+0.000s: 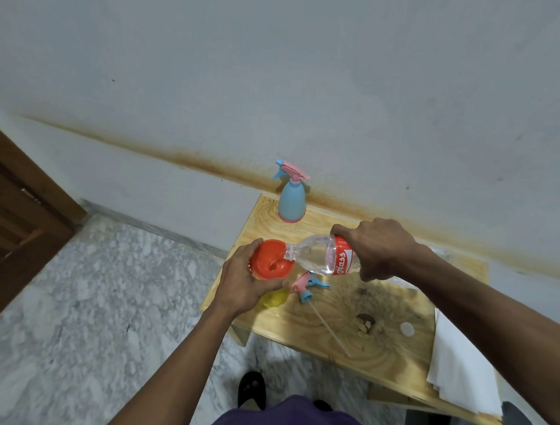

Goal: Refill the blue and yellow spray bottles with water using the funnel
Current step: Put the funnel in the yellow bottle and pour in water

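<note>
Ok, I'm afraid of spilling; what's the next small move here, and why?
Probably keep the clear water bottle tilted. Its mouth sits over the orange funnel, which the left hand steadies on the yellow spray bottle, and water remains inside.

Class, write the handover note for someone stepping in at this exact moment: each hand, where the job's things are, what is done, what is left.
Left hand grips the orange funnel seated in the yellow bottle.
Right hand holds the water bottle tipped, mouth over the funnel.
Blue spray bottle stands capped at the table's far edge; a loose spray head lies beside the yellow bottle.
Done: the yellow bottle is open.
Left: finish filling, recap. Blue's level cannot be told.
</note>
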